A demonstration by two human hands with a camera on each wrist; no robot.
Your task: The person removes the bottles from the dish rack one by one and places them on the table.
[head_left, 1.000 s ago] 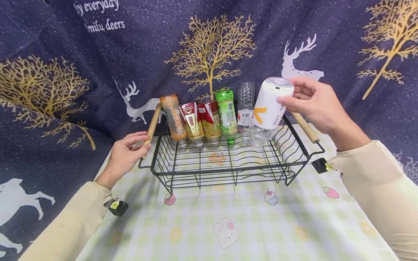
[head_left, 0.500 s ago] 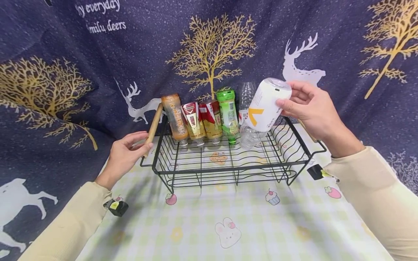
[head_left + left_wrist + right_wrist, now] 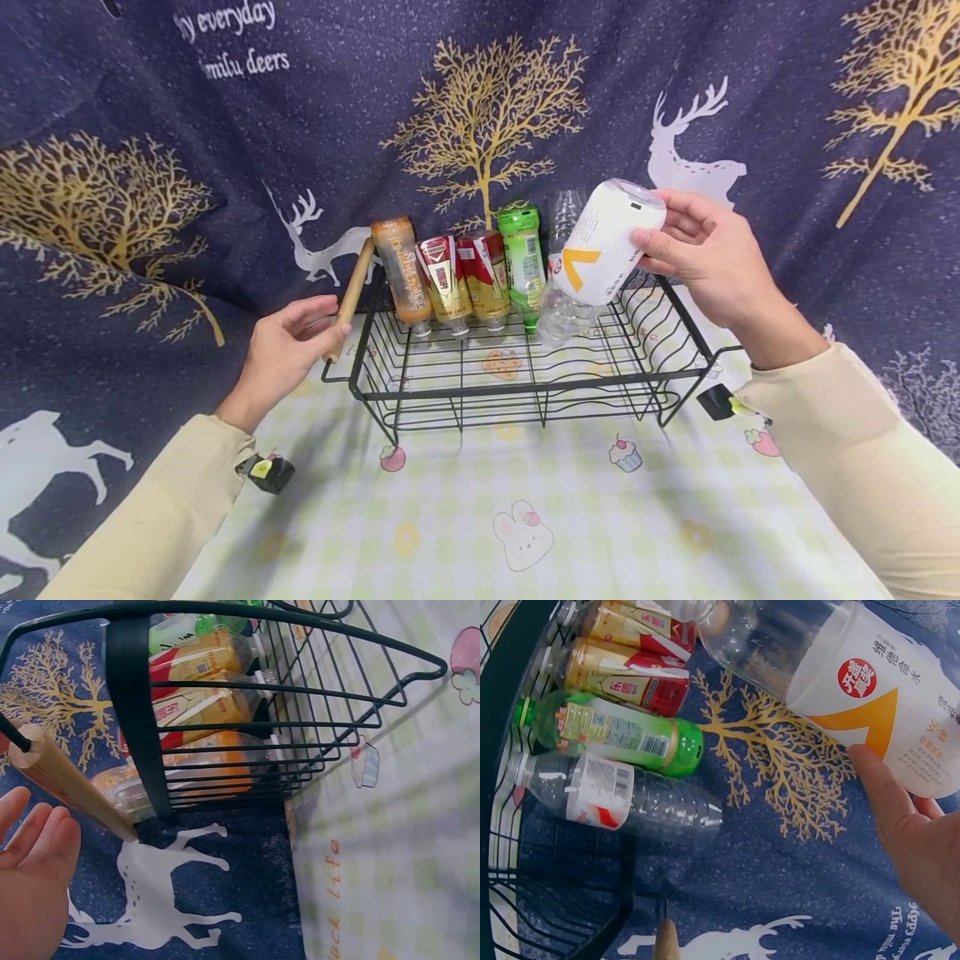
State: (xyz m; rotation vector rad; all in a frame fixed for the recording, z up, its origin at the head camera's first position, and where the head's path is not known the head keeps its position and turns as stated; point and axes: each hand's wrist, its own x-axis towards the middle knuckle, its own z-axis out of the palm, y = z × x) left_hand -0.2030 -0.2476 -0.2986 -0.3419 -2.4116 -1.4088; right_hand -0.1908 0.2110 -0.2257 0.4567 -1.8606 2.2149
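My right hand (image 3: 716, 258) grips the base end of a large clear bottle with a white label (image 3: 611, 242), tilted neck-down to the left over the black wire rack (image 3: 525, 389). In the right wrist view, the thumb lies along the orange mark on that label. My left hand (image 3: 277, 346) is beside the rack's left wooden handle (image 3: 356, 283), fingers loose, thumb right at the handle. Neck-down in the rack lean an orange bottle (image 3: 401, 275), two red-and-gold bottles (image 3: 446, 283), a green bottle (image 3: 525, 267) and a clear ribbed bottle (image 3: 667, 810), partly hidden in the head view.
The rack stands on a checked tablecloth (image 3: 405, 500) printed with cartoon figures. Behind it hangs a dark blue cloth (image 3: 330, 125) with deer and trees. A second wooden handle (image 3: 667, 941) is on the rack's right end.
The right hand has swung the white-labelled bottle leftward and tilted it further, its neck shifting toward the green bottle. The left hand stays by the handle, its fingers slightly looser.
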